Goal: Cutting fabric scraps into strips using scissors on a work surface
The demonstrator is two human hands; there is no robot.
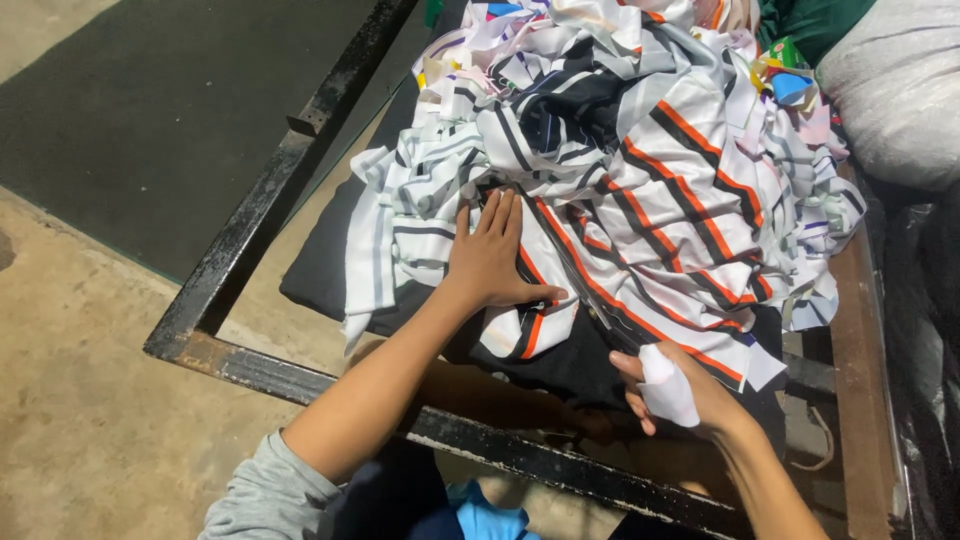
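My left hand [492,262] lies flat, fingers together, on a heap of striped cloth pieces [640,170], white with black and orange stripes. Its thumb presses a striped piece against the black fabric [560,365] underneath. My right hand [672,392] is closed around a small white scrap of cloth [665,388] just below the pile's near edge, over the black fabric. The heap rests on a dark metal frame [260,200].
A white sack [900,85] sits at the upper right, with black plastic [925,330] below it. Green cloth [815,22] shows at the top. A dark mat [150,110] covers the concrete floor [90,400] at left. Rusty frame rails run along the near and right sides.
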